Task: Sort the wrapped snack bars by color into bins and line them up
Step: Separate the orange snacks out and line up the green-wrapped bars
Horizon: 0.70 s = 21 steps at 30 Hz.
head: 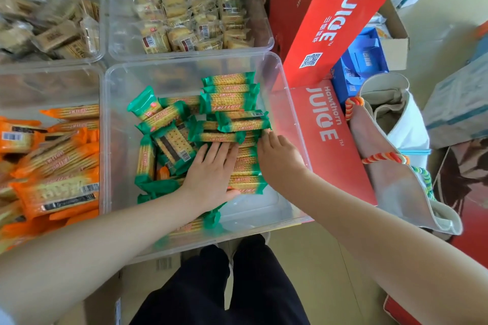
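A clear plastic bin [287, 103] in front of me holds several green-wrapped snack bars [227, 101]. Some lie in a neat stack along its right side, others loose in a heap at the left. My left hand [211, 171] lies flat with straight fingers on the row of green bars [245, 182] near the front. My right hand [277, 150] reaches in beside it, fingertips touching the right ends of the stacked bars. One orange wrapper [163, 171] peeks out among the green ones. The bin on the left [101, 103] holds orange-wrapped bars [55, 166].
Two more clear bins at the back hold tan-wrapped snacks [52, 37] and pale biscuit packs [190, 21]. Red juice cartons [324, 124] press against the green bin's right side. A canvas bag [390, 166] and cardboard boxes stand further right. My dark trousers [224, 290] are below.
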### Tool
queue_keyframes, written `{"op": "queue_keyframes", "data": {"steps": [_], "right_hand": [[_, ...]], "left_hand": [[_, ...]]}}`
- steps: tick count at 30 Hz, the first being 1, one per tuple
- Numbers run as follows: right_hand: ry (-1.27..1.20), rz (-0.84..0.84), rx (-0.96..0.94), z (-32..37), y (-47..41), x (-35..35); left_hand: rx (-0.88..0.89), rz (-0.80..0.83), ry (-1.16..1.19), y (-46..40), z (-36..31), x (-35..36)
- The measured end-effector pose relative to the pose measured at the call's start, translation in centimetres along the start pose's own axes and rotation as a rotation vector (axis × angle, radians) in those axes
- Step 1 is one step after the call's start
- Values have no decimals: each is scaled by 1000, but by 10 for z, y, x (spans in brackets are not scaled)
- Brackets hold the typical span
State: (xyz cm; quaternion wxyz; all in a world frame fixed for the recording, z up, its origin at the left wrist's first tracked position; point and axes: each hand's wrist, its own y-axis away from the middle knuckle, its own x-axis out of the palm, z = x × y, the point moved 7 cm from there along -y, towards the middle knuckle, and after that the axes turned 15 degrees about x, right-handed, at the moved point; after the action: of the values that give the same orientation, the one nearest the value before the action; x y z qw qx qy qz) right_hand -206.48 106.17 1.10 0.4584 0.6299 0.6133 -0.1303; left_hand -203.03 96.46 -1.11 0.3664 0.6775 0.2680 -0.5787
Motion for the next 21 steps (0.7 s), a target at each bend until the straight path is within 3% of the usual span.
{"op": "queue_keyframes", "data": {"steps": [6,10,13,16,21], "right_hand": [[217,-41,-106,-1,37,6],[-64,-74,-90,1,36,-15],[-37,-122,18,-5,14,-18],[35,-79,-3,-1,7,-8],[-130,-30,-5,3,20,-3]], "left_hand": [[-1,99,-34,0,1,0],[9,81,-28,0,2,-7],[37,90,49,-1,0,-5],[62,110,105,-1,1,-4],[105,122,108,3,7,-8]]}}
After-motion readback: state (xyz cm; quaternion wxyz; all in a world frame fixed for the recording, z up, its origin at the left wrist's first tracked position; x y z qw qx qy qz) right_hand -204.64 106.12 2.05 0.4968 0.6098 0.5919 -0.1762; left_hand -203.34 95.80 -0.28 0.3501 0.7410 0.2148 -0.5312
